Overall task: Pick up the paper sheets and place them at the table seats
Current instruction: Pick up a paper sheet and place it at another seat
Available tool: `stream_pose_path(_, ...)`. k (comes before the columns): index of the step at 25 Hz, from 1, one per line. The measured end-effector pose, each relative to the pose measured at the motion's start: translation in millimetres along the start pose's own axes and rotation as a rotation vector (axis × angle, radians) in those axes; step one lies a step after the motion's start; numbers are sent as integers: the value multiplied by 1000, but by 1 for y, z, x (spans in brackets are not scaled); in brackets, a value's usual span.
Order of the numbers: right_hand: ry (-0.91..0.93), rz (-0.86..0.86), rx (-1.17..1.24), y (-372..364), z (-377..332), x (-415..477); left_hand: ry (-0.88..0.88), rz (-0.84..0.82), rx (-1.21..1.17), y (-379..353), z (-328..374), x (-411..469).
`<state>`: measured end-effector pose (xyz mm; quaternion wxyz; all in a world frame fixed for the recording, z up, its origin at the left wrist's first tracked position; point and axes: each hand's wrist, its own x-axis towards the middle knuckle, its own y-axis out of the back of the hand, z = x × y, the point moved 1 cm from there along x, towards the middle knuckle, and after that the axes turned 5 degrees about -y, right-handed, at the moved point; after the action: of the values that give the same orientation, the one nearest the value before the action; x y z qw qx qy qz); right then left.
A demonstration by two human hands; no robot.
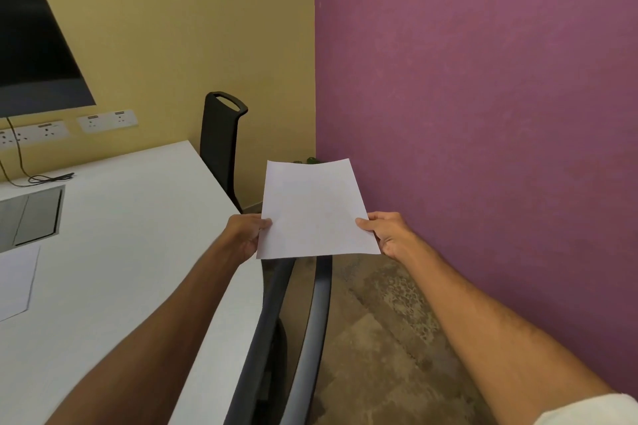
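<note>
- Both forearms reach forward; the left hand (pixel 247 235) and right hand (pixel 386 233) each pinch a side edge of the paper sheet (pixel 316 209), grip clamped, thumbs on top.
- The sheet hangs in the air just off the table (pixel 138 235) edge, above a chair back (pixel 310 321).
- Advised: lower it flat onto the table before a seat, releasing both edges together.

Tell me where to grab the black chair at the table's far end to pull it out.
Grip the black chair by the slot handle at the top of its backrest, coming from the purple wall side. The cut-out leaves a bar fingers can curl round, and the table blocks the other side. The left hand and right hand pinch the paper sheet, so free one first.
</note>
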<state>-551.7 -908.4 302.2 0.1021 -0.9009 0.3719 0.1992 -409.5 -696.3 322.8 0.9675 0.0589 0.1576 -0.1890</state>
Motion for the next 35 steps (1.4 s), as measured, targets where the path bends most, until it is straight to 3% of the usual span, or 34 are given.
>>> stream_pose_path(17,-62,-350,-161,12,-143,269,21,327,-153,-127,59,177)
stream_pose_path(23,-95,-444,-194,-45,-167,356,10,439,-212,-115,75,249)
stream_pose_path(35,-49,-617,-230,-231,-252,524,-53,608,-314,-31,146,439)
